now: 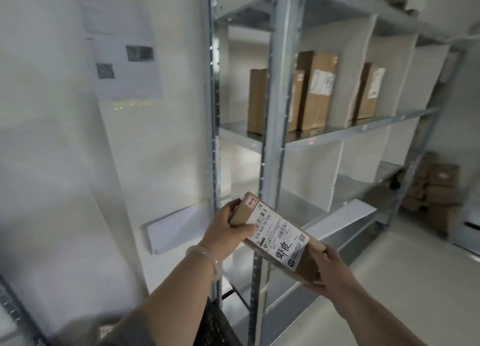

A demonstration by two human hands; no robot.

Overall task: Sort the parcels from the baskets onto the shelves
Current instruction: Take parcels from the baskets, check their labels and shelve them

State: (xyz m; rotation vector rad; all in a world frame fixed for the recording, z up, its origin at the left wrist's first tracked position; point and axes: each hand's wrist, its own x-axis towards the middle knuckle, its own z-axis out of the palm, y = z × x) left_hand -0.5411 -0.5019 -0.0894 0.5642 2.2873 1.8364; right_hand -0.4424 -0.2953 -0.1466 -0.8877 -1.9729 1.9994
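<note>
Grey metal shelves (337,133) fill the head view against a pale wall, with several brown boxes (315,93) standing upright on the middle level. In front of the lower levels, a flat brown parcel (279,232) with a white printed label is held tilted between both hands. The left hand (224,232) grips its upper end, thumb across the label. The right hand (328,266) grips its lower corner. A pale bangle (205,258) circles the left wrist.

Soft, even, fairly bright indoor light with a cool greenish cast, wall (52,164) at 9 o'clock was washed pale and smeared by blur, print on the parcel (278,236) at 6 o'clock was sharp, shelf uprights (283,86) bowed from wide-angle distortion
</note>
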